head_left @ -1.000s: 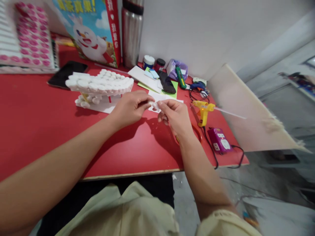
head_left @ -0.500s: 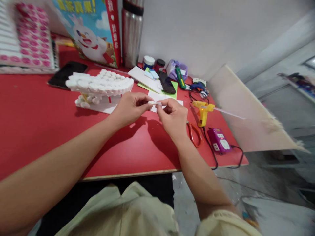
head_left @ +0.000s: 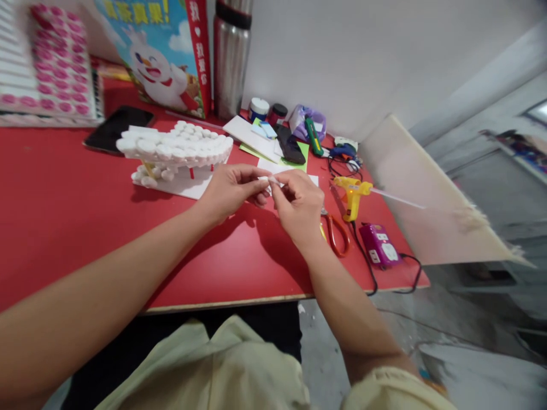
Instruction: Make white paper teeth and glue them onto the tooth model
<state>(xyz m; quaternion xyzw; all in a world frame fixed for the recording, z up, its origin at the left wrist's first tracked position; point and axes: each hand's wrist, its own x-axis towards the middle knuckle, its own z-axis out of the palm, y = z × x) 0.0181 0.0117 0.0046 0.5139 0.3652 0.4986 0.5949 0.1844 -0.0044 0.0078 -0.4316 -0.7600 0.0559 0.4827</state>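
Note:
Between the fingertips of both hands is a small white piece [head_left: 273,180], mostly hidden, so its exact kind cannot be made out. My left hand [head_left: 233,191] pinches its left end, and my right hand [head_left: 299,202] pinches its right end with thumb and forefinger. They meet above the red table [head_left: 222,270]. Left of my hands stands a white model [head_left: 175,145] with a roof of rounded white pieces, red and yellow posts and a flat white base.
To the right lie orange-handled pliers [head_left: 338,234], a yellow glue gun [head_left: 352,196] and a purple power socket box [head_left: 379,245] with cords. Behind are a green cutter [head_left: 314,135], paper sheets [head_left: 252,138], small jars [head_left: 258,109], a steel flask [head_left: 231,62] and a phone [head_left: 119,128].
My hands have drawn slightly closer together, and my fingers cover more of the white piece. The white model and the tools stay in place.

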